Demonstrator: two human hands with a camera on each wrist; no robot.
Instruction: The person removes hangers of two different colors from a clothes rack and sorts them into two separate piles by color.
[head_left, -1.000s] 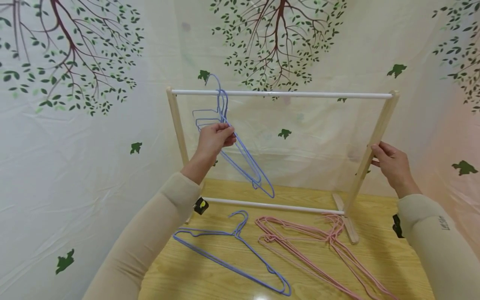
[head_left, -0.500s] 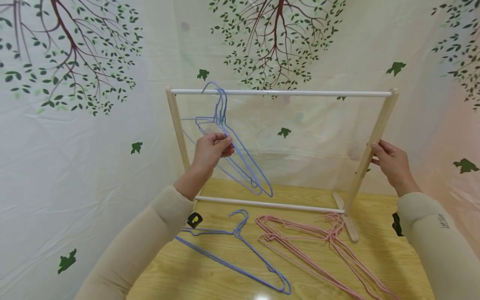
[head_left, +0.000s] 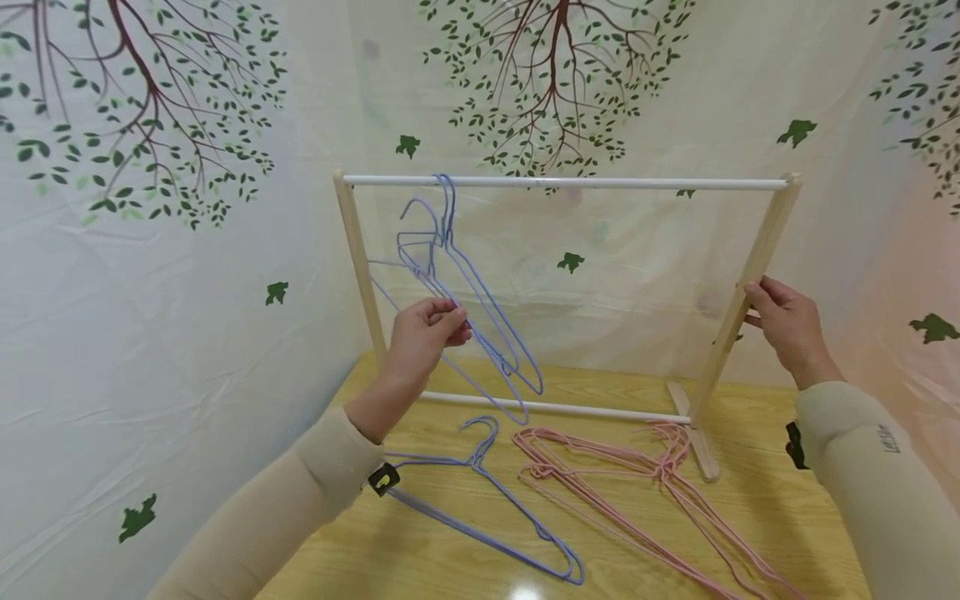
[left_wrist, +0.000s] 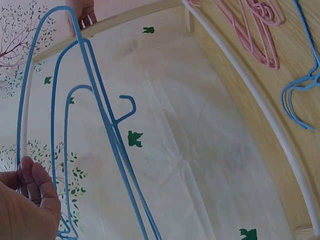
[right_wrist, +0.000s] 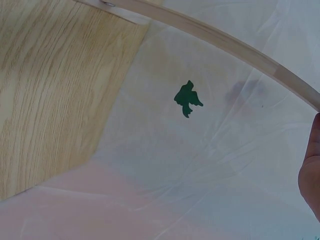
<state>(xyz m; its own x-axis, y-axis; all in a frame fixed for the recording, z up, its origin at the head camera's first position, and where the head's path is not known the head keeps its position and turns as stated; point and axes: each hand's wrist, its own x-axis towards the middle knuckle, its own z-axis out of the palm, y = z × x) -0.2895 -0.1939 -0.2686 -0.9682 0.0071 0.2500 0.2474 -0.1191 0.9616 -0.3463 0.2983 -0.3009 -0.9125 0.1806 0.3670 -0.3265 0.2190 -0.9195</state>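
A small rack with wooden posts and a white top rail (head_left: 600, 182) stands on a wooden table (head_left: 750, 508). Blue wire hangers (head_left: 447, 212) hang near the rail's left end. My left hand (head_left: 450, 318) pinches the wire of one more blue hanger (head_left: 420, 275). In the left wrist view that hanger's hook (left_wrist: 127, 107) is free, below the rail, and my left hand (left_wrist: 27, 200) holds the wire at the lower left. My right hand (head_left: 757, 304) grips the rack's right post (head_left: 731, 333); only its edge (right_wrist: 311, 170) shows in the right wrist view.
One blue hanger (head_left: 480, 500) lies on the table in front of the rack, with several pink hangers (head_left: 637, 492) to its right. A lower white rail (head_left: 585, 408) joins the posts. A tree-printed curtain (head_left: 187, 292) hangs behind and to both sides.
My left hand has come down with its blue hanger. The hook, which stood above the top rail, now sits below it. My right hand has stayed on the post.
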